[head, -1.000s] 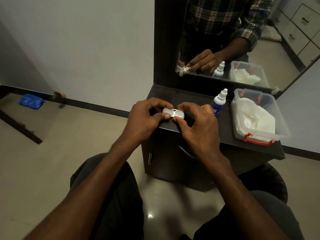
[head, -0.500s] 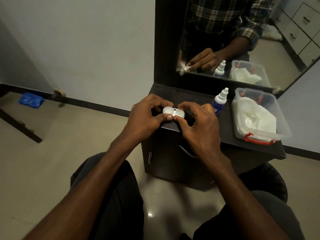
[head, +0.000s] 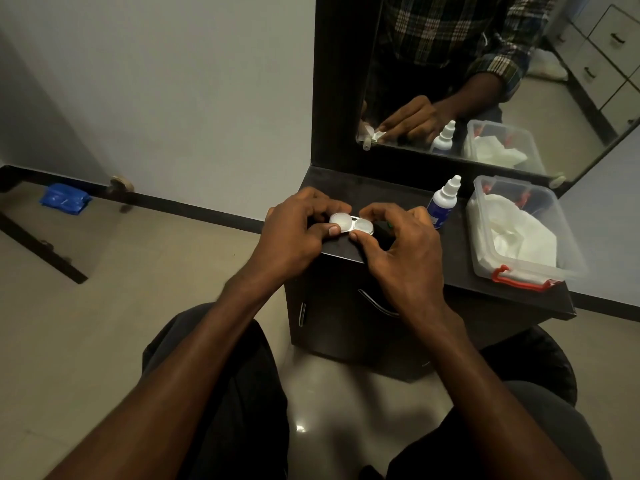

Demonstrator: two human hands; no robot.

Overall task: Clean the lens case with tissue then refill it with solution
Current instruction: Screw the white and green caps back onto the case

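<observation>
A small white lens case (head: 351, 224) with two round capped wells is held above the near left corner of the dark cabinet top (head: 453, 258). My left hand (head: 294, 233) pinches its left end, thumb on the near side. My right hand (head: 398, 247) pinches the right cap between thumb and fingers. A white solution bottle with a blue label (head: 443, 202) stands upright just right of my right hand. White tissues (head: 516, 233) lie in a clear plastic box (head: 540, 271) further right.
A mirror (head: 485, 64) in a dark frame rises behind the cabinet top and reflects my hands, the bottle and the box. The clear box has a red latch at its near edge. A blue packet (head: 64, 199) lies on the floor at far left.
Both hands keep hold of the lens case in almost the same spot. The fingers have shifted slightly around the caps.
</observation>
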